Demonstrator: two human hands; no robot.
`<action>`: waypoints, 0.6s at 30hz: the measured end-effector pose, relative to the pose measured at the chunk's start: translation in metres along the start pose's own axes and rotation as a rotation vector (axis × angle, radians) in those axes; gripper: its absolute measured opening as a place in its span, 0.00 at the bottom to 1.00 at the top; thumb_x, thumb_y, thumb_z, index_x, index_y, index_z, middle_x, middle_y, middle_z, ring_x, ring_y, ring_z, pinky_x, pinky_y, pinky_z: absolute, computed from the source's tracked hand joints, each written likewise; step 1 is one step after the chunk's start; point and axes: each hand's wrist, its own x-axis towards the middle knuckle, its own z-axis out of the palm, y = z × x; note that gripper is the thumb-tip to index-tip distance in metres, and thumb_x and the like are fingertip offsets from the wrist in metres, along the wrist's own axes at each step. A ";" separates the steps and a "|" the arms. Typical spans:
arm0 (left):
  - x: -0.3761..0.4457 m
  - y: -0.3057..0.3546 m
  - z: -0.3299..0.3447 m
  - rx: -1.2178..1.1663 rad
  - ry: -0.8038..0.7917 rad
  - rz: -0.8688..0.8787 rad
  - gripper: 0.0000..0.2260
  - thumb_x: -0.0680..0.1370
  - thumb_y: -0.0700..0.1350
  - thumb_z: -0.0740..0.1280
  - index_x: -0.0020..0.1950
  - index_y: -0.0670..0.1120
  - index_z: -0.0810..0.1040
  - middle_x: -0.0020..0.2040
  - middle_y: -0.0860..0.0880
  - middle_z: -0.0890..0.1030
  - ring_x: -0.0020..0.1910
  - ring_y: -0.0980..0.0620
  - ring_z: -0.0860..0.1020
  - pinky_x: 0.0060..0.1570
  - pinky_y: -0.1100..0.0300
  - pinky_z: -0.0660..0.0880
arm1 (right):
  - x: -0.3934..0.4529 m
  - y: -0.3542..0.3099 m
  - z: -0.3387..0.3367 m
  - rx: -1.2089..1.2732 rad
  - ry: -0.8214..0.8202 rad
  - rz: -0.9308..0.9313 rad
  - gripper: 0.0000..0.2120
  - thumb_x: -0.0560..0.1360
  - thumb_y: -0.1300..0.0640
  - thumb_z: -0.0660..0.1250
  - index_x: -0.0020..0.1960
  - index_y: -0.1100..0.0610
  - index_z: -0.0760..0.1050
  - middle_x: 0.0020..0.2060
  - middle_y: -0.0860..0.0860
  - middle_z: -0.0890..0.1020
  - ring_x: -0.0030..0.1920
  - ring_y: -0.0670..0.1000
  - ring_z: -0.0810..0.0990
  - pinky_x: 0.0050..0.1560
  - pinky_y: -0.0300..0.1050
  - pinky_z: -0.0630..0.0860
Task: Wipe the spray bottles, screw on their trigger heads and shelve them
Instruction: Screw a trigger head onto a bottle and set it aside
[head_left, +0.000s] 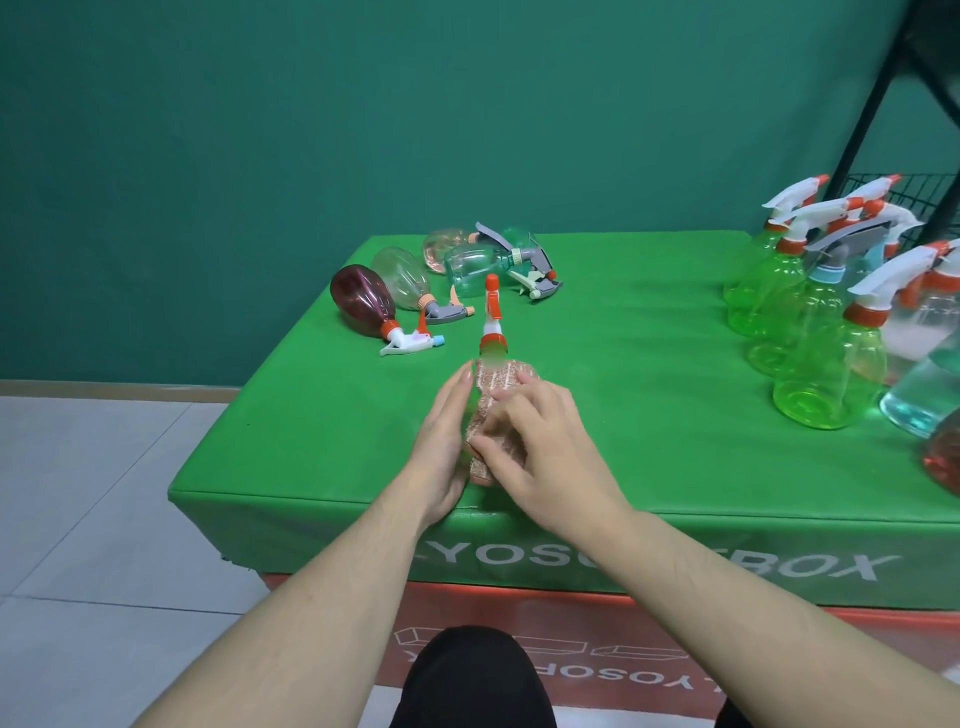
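A green spray bottle (492, 359) lies lengthwise over the table's front, its white and orange trigger head (491, 312) pointing away from me. My left hand (447, 441) holds the bottle's left side. My right hand (535, 441) presses a pinkish checked cloth (493, 395) around the bottle body, fingers curled over the cloth. Most of the bottle body is hidden by cloth and hands.
Several bottles lie at the back of the green-covered table (623, 395): a dark red one (363, 299) and clear ones (478, 267). Upright green bottles (826, 384) with trigger heads crowd the right edge. A black wire shelf (924, 197) stands at the far right.
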 end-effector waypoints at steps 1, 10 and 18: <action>0.000 0.000 -0.001 -0.001 0.009 0.009 0.19 0.81 0.61 0.66 0.70 0.56 0.76 0.65 0.45 0.83 0.64 0.43 0.81 0.65 0.41 0.78 | 0.001 -0.001 0.000 -0.018 0.023 -0.012 0.13 0.78 0.49 0.68 0.57 0.55 0.73 0.55 0.53 0.76 0.66 0.57 0.69 0.70 0.46 0.63; -0.002 0.003 -0.002 -0.084 -0.064 -0.059 0.28 0.82 0.61 0.64 0.76 0.46 0.73 0.70 0.41 0.79 0.70 0.43 0.78 0.69 0.46 0.74 | 0.007 -0.012 0.009 -0.140 -0.058 0.077 0.29 0.77 0.47 0.57 0.77 0.55 0.65 0.78 0.52 0.62 0.80 0.52 0.53 0.80 0.54 0.54; -0.010 0.008 -0.001 -0.067 -0.071 -0.057 0.19 0.86 0.55 0.56 0.69 0.49 0.79 0.64 0.46 0.84 0.62 0.50 0.82 0.59 0.52 0.78 | 0.039 -0.018 0.008 -0.131 -0.154 0.200 0.30 0.82 0.48 0.57 0.81 0.54 0.56 0.82 0.51 0.54 0.81 0.54 0.47 0.81 0.53 0.48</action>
